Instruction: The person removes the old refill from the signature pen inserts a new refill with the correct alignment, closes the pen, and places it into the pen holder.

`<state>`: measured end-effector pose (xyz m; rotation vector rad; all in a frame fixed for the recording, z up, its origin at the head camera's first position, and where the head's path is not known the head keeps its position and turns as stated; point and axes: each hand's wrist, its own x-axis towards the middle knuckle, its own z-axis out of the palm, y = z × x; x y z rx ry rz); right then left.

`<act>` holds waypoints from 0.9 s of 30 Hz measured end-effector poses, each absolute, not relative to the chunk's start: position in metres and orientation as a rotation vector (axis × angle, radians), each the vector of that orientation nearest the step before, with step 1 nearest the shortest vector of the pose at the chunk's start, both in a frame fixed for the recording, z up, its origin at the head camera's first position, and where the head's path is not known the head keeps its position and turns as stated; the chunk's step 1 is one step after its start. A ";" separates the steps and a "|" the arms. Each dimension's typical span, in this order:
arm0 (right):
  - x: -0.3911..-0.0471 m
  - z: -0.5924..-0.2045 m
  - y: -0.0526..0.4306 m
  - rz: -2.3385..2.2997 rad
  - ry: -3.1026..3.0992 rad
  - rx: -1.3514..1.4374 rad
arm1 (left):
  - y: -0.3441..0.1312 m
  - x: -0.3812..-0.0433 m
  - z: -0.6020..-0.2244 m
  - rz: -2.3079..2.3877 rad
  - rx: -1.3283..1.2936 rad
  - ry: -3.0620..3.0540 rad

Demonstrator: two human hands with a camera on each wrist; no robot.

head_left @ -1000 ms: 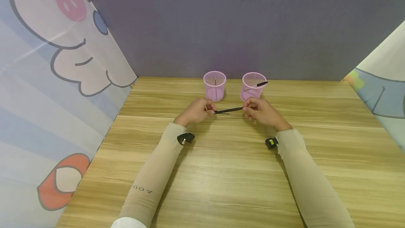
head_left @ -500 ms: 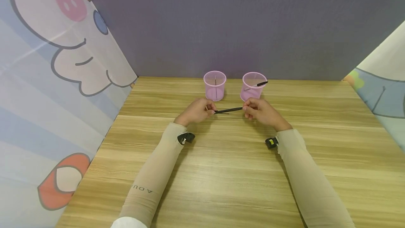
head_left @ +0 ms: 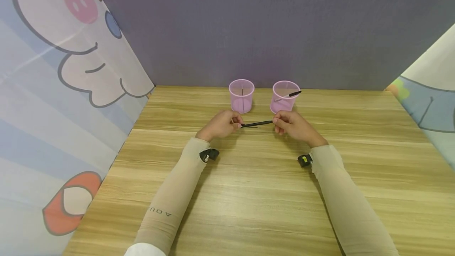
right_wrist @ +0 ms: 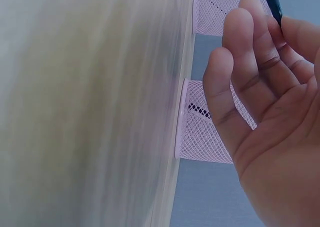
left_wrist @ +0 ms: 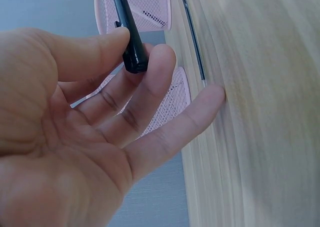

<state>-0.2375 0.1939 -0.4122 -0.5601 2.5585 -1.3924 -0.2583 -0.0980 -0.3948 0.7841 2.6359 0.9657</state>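
Note:
A black pen spans the gap between both hands, above the wooden table. My left hand pinches one end between thumb and fingertips; in the left wrist view that blunt, clipped end of the pen shows. The pen's tapered other end is pinched by my right hand. Beneath the pen, a thin dark pen refill lies on the table, close to the left little finger. The other fingers of both hands are loosely bent.
Two pink mesh pen holders stand behind the hands by a grey partition. In the left holder a thin dark stick stands upright. The right holder has a clear pen with a black end leaning over its rim.

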 end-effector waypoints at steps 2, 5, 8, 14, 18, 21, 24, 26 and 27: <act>-0.238 -0.413 0.194 -1.391 2.559 -0.561 | -0.098 -0.258 -0.395 0.968 0.786 2.634; -0.238 -0.413 0.194 -1.384 2.564 -0.560 | -0.098 -0.258 -0.395 0.973 0.789 2.631; -0.238 -0.413 0.194 -1.370 2.571 -0.557 | -0.098 -0.258 -0.395 0.976 0.793 2.631; -0.238 -0.413 0.194 -1.356 2.576 -0.587 | -0.098 -0.258 -0.395 0.982 0.795 2.626; -0.239 -0.414 0.194 -1.354 2.584 -0.600 | -0.098 -0.258 -0.395 0.976 0.798 2.630; -0.239 -0.415 0.194 -1.362 2.582 -0.580 | -0.098 -0.259 -0.395 0.972 0.799 2.633; -0.239 -0.415 0.194 -1.372 2.580 -0.553 | -0.099 -0.259 -0.395 0.974 0.798 2.632; -0.239 -0.414 0.194 -1.381 2.579 -0.533 | -0.099 -0.259 -0.395 0.976 0.797 2.632; -0.238 -0.414 0.194 -1.388 2.578 -0.527 | -0.099 -0.259 -0.395 0.978 0.797 2.632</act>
